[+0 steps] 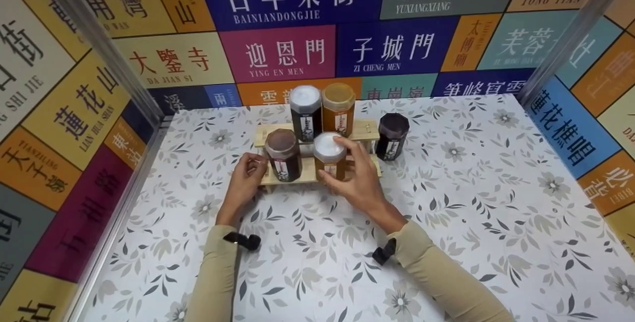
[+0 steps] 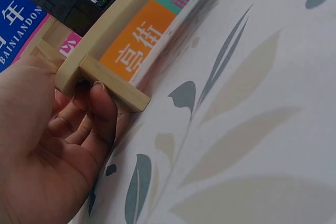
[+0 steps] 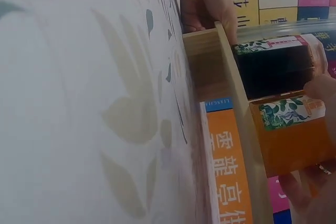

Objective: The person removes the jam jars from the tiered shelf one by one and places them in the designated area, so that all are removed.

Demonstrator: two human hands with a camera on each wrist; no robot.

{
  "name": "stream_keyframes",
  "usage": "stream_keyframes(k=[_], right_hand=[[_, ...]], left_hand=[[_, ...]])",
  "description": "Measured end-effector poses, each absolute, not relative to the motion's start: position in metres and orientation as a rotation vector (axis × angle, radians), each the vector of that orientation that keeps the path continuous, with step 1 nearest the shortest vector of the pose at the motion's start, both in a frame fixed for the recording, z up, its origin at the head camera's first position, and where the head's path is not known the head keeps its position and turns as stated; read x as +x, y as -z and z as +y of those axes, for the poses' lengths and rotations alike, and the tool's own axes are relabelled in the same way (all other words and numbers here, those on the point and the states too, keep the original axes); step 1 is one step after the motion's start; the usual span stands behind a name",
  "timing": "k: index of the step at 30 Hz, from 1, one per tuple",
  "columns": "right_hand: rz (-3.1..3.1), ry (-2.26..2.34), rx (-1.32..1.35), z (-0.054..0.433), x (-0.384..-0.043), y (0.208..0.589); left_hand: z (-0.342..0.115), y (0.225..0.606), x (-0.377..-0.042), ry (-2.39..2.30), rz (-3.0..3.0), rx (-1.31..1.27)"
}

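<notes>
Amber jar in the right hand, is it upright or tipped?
The amber jar is upright: its white lid faces up in the head view, and its base meets the wooden rack in the right wrist view.

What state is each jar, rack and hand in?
Rack: standing, loaded
Front-left jar: upright, lower step
Front-right jar: upright, held
Back-left jar: upright, upper step
Back-right jar: upright, upper step
Far-right jar: upright, off rack
Left hand: gripping rack
Right hand: holding front-right jar
</notes>
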State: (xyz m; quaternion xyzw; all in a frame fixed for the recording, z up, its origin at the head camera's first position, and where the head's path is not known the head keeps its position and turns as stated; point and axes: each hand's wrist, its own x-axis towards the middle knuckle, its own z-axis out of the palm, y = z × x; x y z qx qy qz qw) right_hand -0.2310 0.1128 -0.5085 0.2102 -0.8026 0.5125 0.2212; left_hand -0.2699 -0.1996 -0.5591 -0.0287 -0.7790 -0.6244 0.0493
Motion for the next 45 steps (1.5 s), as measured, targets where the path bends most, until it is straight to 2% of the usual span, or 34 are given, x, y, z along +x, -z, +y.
stream_keyframes(k=[12,23,33,45], right_hand=[[-2.08,-1.363,0.45,0.185,-0.237,0.503],[-2.031,-1.37,0.124,0.248,-0.244,0.475],[-2.233,-1.395,-0.081,0.31,-0.274,0.513],[-2.478,-1.41,-0.016,0.322,-0.285,0.523]], left_hand=[[-0.2,0.56,-0.27,1.897,-2.376,-0.096],[-0.201,0.561,-0.272,1.885,-2.373,-0.099],[-0.197,0.558,-0.271,1.888,-2.355,-0.063],[-0.2,0.559,-0.271,1.877,-2.38,-0.126]])
